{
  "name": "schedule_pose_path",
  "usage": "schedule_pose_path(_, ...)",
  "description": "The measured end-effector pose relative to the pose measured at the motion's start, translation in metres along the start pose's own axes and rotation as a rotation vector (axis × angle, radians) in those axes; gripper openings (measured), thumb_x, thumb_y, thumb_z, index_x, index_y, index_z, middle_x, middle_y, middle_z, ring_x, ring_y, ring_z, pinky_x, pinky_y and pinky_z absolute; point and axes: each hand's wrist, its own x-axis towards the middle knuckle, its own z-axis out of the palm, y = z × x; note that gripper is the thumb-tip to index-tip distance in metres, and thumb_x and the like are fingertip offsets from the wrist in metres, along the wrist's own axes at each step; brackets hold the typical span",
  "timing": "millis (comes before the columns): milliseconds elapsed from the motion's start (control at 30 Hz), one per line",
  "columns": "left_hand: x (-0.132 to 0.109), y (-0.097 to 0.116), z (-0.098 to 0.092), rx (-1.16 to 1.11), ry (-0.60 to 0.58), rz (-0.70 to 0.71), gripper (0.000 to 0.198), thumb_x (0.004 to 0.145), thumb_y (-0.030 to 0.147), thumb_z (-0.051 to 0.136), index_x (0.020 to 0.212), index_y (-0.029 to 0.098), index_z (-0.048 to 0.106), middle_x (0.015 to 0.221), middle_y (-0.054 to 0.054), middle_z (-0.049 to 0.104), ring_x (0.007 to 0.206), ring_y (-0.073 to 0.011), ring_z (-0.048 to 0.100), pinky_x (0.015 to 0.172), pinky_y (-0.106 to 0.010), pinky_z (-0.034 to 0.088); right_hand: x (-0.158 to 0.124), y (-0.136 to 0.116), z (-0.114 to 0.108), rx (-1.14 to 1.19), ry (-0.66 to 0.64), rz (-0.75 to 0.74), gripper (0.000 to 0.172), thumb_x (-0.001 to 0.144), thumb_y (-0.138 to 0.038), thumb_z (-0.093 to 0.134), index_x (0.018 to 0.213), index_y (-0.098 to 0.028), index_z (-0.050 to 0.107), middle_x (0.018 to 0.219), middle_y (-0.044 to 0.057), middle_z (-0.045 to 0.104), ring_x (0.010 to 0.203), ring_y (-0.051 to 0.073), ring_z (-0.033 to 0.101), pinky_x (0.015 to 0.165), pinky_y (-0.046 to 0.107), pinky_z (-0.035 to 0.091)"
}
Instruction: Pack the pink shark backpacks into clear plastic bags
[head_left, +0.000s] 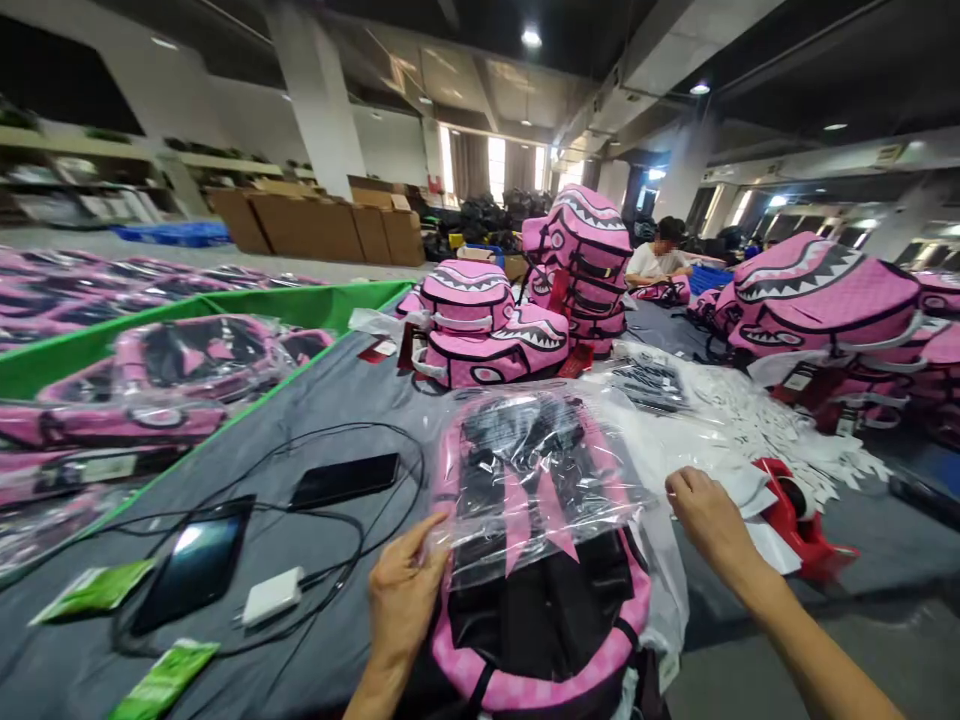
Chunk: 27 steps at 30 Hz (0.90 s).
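Note:
A pink and black backpack (pixel 551 620) lies on the table in front of me, its black back panel upward. A clear plastic bag (pixel 480 510) covers its far part, while the near part is bare. At the bag's left edge, the thumb and fingers of my left hand (pixel 405 590) are closed on the film beside the backpack. My right hand (pixel 709 520) is out to the right with its fingers pinched at the bag's right edge. A red tape dispenser (pixel 806 525) stands just beyond that hand.
Pink backpacks (pixel 487 335) are stacked behind, with more (pixel 817 300) at the right. Bagged ones fill a green-sided bin (pixel 247 400) at left. A phone (pixel 345 480), a tablet (pixel 195 565), cables and a white charger (pixel 271 597) lie leftward. A person (pixel 660 255) sits farther back.

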Motion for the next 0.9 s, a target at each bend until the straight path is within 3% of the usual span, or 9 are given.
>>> schedule_pose_path(167, -0.007, 0.024, 0.009, 0.123, 0.066, 0.435, 0.039, 0.092, 0.055, 0.059, 0.093, 0.024, 0.081, 0.072, -0.002, 0.075, 0.069, -0.018, 0.059, 0.064, -0.027, 0.05, -0.01, -0.078, -0.014, 0.373, 0.065, -0.124, 0.063, 0.081, -0.033, 0.068, 0.139, -0.019, 0.049, 0.14, 0.015, 0.054, 0.128, 0.032, 0.05, 0.105, 0.046, 0.043)
schedule_pose_path(300, -0.008, 0.051, -0.002, 0.206, 0.111, 0.66, 0.038, 0.102, 0.041, 0.05, 0.091, 0.02, 0.079, 0.055, 0.001, 0.064, 0.065, -0.0168, 0.057, 0.074, -0.028, 0.05, 0.009, -0.106, 0.016, 0.362, 0.26, 0.0, 0.021, 0.093, -0.031, 0.063, 0.111, -0.021, 0.063, 0.112, 0.009, 0.069, 0.106, 0.026, 0.06, 0.098, 0.042, 0.042)
schedule_pose_path(333, -0.009, 0.054, -0.005, 0.215, 0.121, 0.687, 0.035, 0.103, 0.038, 0.05, 0.092, 0.019, 0.078, 0.054, 0.002, 0.062, 0.064, -0.0161, 0.058, 0.077, -0.029, 0.05, 0.012, -0.101, 0.026, 0.322, 0.293, 0.042, 0.01, 0.096, -0.026, 0.059, 0.103, -0.022, 0.064, 0.103, 0.008, 0.07, 0.1, 0.024, 0.061, 0.095, 0.04, 0.042)
schedule_pose_path(500, -0.009, 0.041, -0.019, 0.212, 0.128, 0.818, 0.022, 0.102, 0.024, 0.051, 0.108, 0.017, 0.071, 0.076, 0.0, 0.075, 0.057, -0.0115, 0.061, 0.089, -0.035, 0.046, 0.014, -0.037, 0.07, 0.302, 0.28, 0.272, 0.013, 0.092, -0.018, 0.051, 0.089, -0.02, 0.063, 0.085, 0.007, 0.067, 0.083, 0.023, 0.061, 0.081, 0.035, 0.042)
schedule_pose_path(633, 0.02, 0.004, -0.022, 0.291, 0.007, 0.862, 0.023, 0.099, 0.023, 0.053, 0.115, 0.023, 0.07, 0.069, 0.004, 0.07, 0.059, -0.0121, 0.063, 0.095, -0.036, 0.041, 0.027, 0.011, 0.09, 0.744, 0.211, 0.59, 0.008, 0.084, -0.027, 0.055, 0.087, -0.022, 0.061, 0.081, 0.005, 0.063, 0.076, 0.022, 0.061, 0.073, 0.034, 0.045)
schedule_pose_path(700, 0.047, -0.014, -0.017, 0.283, -0.107, 0.719, 0.023, 0.093, 0.026, 0.057, 0.112, 0.025, 0.071, 0.07, 0.004, 0.07, 0.063, -0.0149, 0.065, 0.096, -0.037, 0.04, 0.047, 0.023, 0.096, 1.0, 0.154, 0.64, 0.014, 0.082, -0.037, 0.058, 0.082, -0.024, 0.056, 0.074, 0.003, 0.06, 0.069, 0.021, 0.061, 0.066, 0.034, 0.049)
schedule_pose_path(767, 0.08, -0.024, -0.007, 0.187, -0.145, 0.339, 0.025, 0.084, 0.028, 0.065, 0.108, 0.025, 0.07, 0.073, 0.002, 0.071, 0.069, -0.0196, 0.066, 0.093, -0.038, 0.042, 0.077, 0.028, 0.099, 1.139, 0.092, 0.58, 0.025, 0.082, -0.048, 0.058, 0.079, -0.024, 0.05, 0.066, 0.001, 0.058, 0.062, 0.02, 0.061, 0.06, 0.033, 0.05)
schedule_pose_path(833, 0.116, -0.027, 0.01, 0.069, -0.091, -0.081, 0.025, 0.074, 0.026, 0.072, 0.098, 0.023, 0.067, 0.063, 0.003, 0.065, 0.067, -0.0239, 0.064, 0.083, -0.038, 0.045, 0.112, 0.028, 0.099, 1.2, 0.057, 0.478, 0.034, 0.085, -0.058, 0.054, 0.078, -0.025, 0.046, 0.063, 0.0, 0.055, 0.058, 0.018, 0.059, 0.057, 0.032, 0.05)
schedule_pose_path(900, 0.151, -0.024, 0.03, -0.024, -0.036, -0.323, 0.018, 0.073, 0.025, 0.075, 0.086, 0.021, 0.064, 0.051, 0.005, 0.055, 0.062, -0.0254, 0.062, 0.072, -0.036, 0.046, 0.148, 0.027, 0.099, 1.223, 0.042, 0.381, 0.041, 0.091, -0.065, 0.043, 0.077, -0.026, 0.042, 0.061, -0.003, 0.049, 0.053, 0.015, 0.052, 0.053, 0.028, 0.047)
